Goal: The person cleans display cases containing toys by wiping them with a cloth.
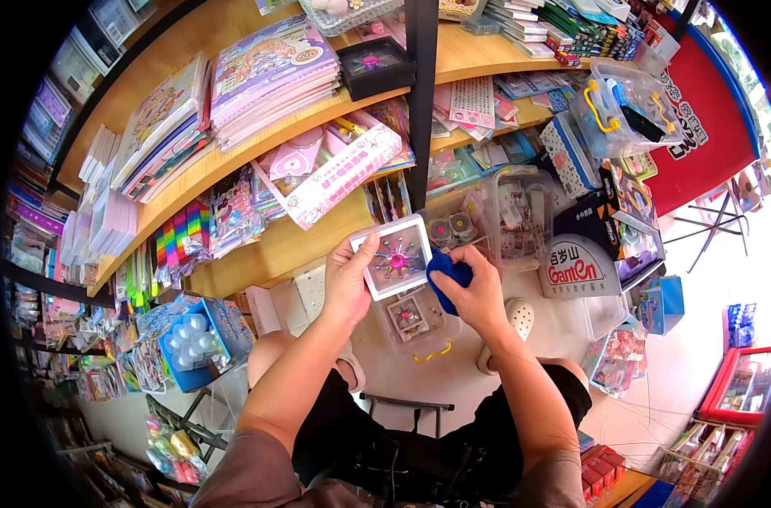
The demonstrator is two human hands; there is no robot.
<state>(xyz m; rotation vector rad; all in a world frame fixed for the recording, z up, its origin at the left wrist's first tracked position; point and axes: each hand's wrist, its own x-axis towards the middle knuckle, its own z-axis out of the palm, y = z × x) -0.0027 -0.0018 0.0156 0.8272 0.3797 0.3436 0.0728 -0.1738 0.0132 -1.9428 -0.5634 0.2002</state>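
We pinch the white box (396, 257) by its left side between left-hand (346, 278) thumb and fingers, above the clear bin (435, 336), its window facing us and its slightly longer axis rising rightward, while our right hand (473, 286) pinches a bunched blue cloth (449, 278) at its right edge.

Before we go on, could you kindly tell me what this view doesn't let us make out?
In the head view:
- Left hand: fingers mostly hidden behind the white-framed box.
- Blue cloth: partly covered by the right hand.
- Red-framed case: cut off by the dark border.
- Lettering on the far-left packets: too small, blurred.
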